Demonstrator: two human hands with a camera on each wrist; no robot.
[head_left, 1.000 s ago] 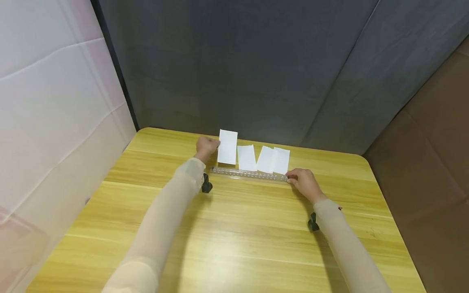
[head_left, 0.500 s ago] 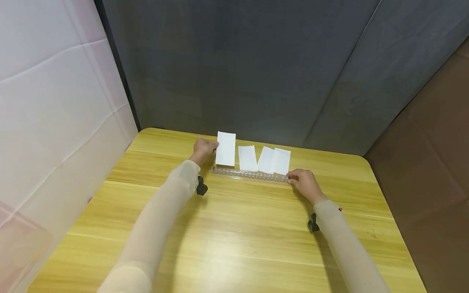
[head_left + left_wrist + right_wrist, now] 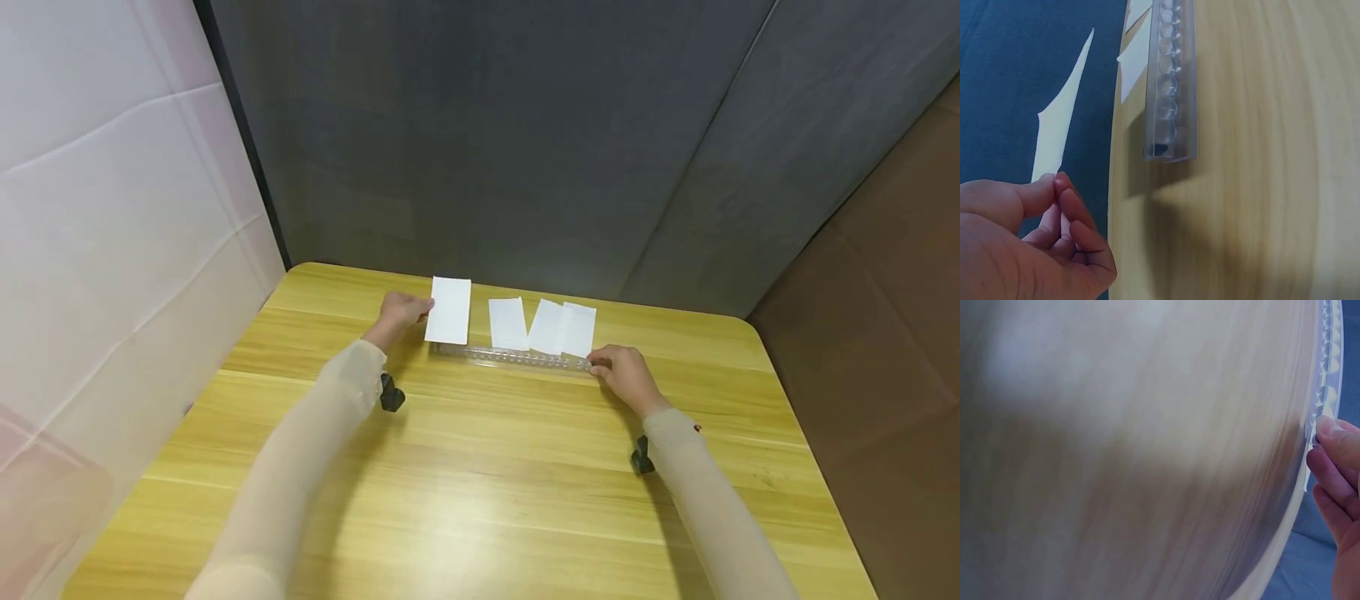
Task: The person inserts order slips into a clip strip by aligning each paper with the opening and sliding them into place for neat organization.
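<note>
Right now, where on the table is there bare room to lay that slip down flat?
Bare wood lies left of the left hand, out to the table edge, and across the whole near half in front of the ruler. Behind the ruler it is crowded: three paper slips lie side by side there, and the right hand holds the ruler's end.

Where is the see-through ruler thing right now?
In the head view the clear ruler lies across the table's far side, below four paper slips, the right hand at its right end.

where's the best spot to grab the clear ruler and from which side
Take the clear ruler at its free left end, from above, pinching its long edges. It lies flat; the right hand holds the right end, and paper slips crowd its far edge.
</note>
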